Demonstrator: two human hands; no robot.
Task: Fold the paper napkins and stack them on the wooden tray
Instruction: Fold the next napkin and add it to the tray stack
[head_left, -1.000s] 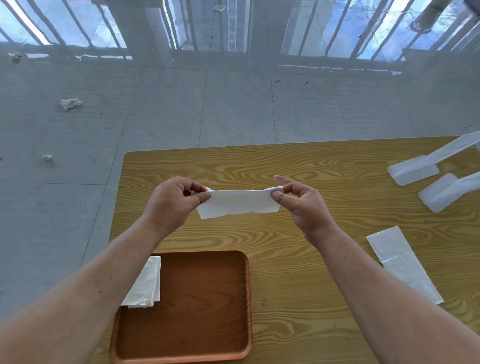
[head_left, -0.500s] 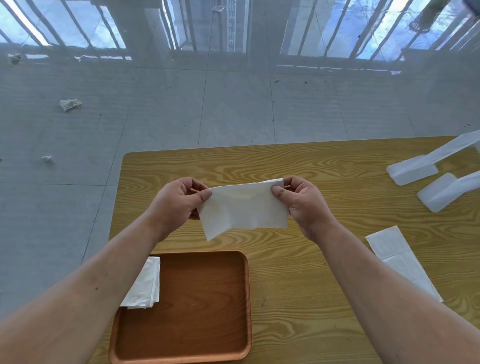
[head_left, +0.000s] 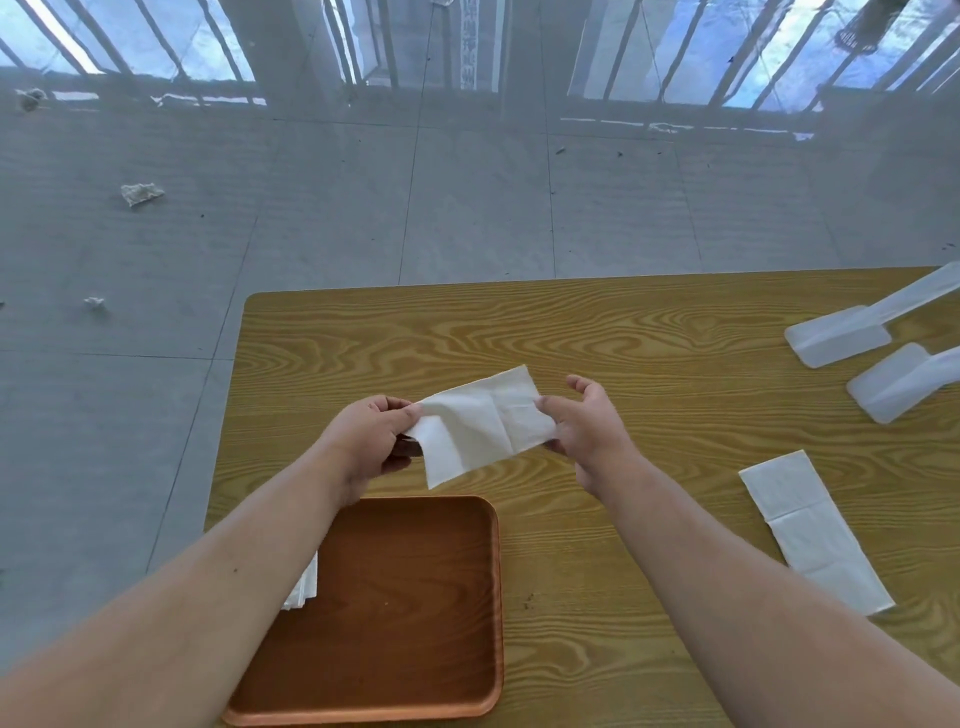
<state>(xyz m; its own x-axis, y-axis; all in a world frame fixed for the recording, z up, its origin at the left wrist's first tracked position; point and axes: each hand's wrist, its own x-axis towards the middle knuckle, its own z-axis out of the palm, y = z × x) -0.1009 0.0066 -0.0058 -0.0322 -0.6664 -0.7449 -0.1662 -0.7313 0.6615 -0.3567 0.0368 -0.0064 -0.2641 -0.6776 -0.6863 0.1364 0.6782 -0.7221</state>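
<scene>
I hold a white paper napkin (head_left: 480, 426) in the air above the wooden table (head_left: 597, 338), just beyond the tray. My left hand (head_left: 371, 441) pinches its left edge. My right hand (head_left: 587, 434) grips its right edge between thumb and lower fingers, with the upper fingers spread. The napkin is creased and tilted, its lower left corner hanging down. The brown wooden tray (head_left: 395, 613) lies at the near left of the table. A folded napkin (head_left: 304, 590) rests at the tray's left side, mostly hidden by my left forearm. Another unfolded napkin (head_left: 813, 530) lies flat at the right.
Two white plastic stands (head_left: 852, 332) (head_left: 904, 384) sit at the table's far right. The table's left edge runs near the tray, with grey tiled floor beyond. Crumpled paper scraps (head_left: 140, 193) lie on the floor at the far left.
The napkin has opened from a narrow strip stretched between both hands into a wider sheet, now tilted. Both hands have dropped slightly toward the tray, and my right fingers have spread.
</scene>
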